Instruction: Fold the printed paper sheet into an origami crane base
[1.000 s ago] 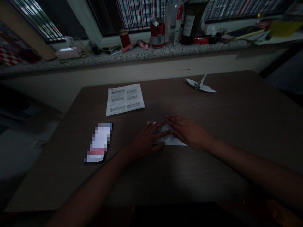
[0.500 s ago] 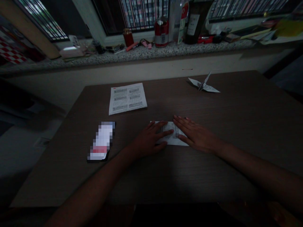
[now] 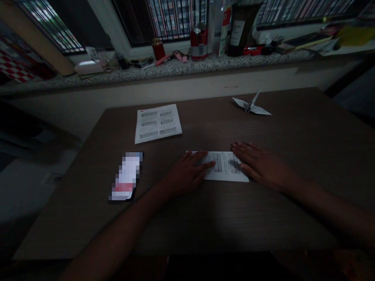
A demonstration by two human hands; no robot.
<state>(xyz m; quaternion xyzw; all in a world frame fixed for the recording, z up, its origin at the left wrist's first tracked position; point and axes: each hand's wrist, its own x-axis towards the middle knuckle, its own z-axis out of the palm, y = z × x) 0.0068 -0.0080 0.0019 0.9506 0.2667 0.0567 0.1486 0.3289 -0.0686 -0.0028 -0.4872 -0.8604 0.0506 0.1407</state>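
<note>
White, oblong sheet of thin paper (image 3: 225,166) printed with dark text and grey blocks. The sheet lay flat, print upward, on the brown wood-grain table (image 3: 205,218), its long edges running left to right. The near right corner was exposed and came to a point. The left end was partly hidden beneath the left hand (image 3: 190,173); the far right corner was obscured at the fingers of the right hand (image 3: 263,168).

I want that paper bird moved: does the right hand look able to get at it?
Probably yes: the paper bird sits beyond the right hand, farther back on the table, and nothing visible stands between them.
</note>
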